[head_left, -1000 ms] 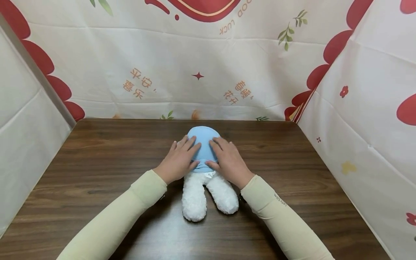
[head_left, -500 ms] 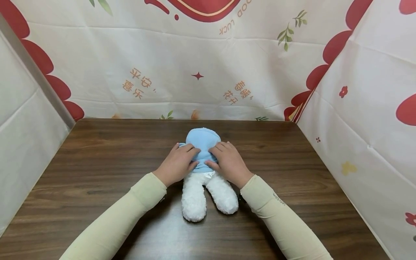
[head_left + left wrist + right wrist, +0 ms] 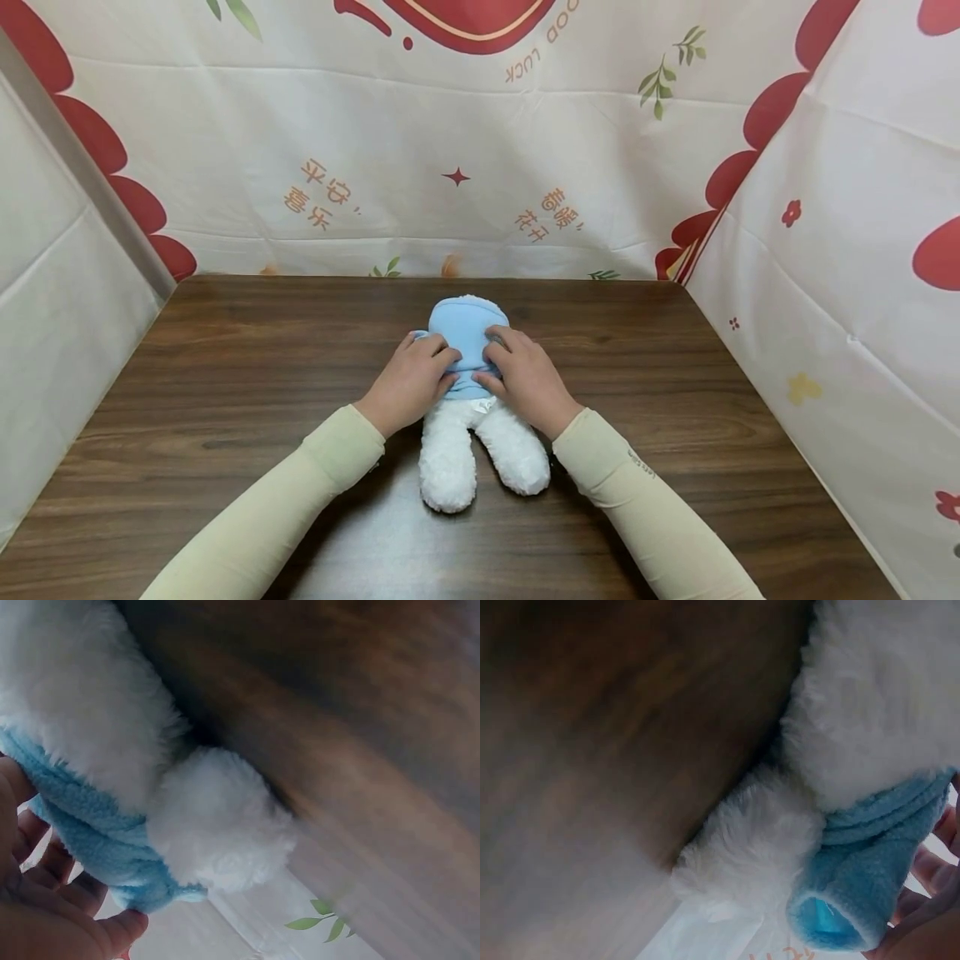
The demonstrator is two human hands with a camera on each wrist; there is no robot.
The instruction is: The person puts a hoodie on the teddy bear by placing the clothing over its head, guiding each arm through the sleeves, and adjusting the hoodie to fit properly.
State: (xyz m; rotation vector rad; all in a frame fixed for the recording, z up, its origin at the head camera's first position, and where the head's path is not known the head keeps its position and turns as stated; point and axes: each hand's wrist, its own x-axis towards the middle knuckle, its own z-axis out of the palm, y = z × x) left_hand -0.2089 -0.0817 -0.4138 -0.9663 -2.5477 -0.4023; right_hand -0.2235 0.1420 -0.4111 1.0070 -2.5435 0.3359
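Note:
A white fluffy plush toy (image 3: 447, 462) lies on the table with two long limbs toward me. Blue plush clothing (image 3: 468, 321) covers its middle, and white fur shows along the far edge. My left hand (image 3: 405, 382) pinches the clothing's left side with bent fingers; my right hand (image 3: 534, 382) does so on the right. Both thumbs lie near the folded near hem. The left wrist view shows fingertips against the bunched blue cloth (image 3: 97, 825). In the right wrist view, an open sleeve-like end of the clothing (image 3: 862, 877) hangs beside the fingers.
The brown wood-grain table (image 3: 247, 358) ends at a white printed cloth backdrop (image 3: 420, 133). Another cloth wall (image 3: 847, 275) runs along the right side, and a pale one (image 3: 67, 275) along the left. A small white tag (image 3: 486, 406) sits between the toy's limbs.
Fingers of both hands have curled in from lying flatter, drawing the blue cloth nearer. Its far edge has shifted toward me, uncovering white fur. The toy's limbs stay in place.

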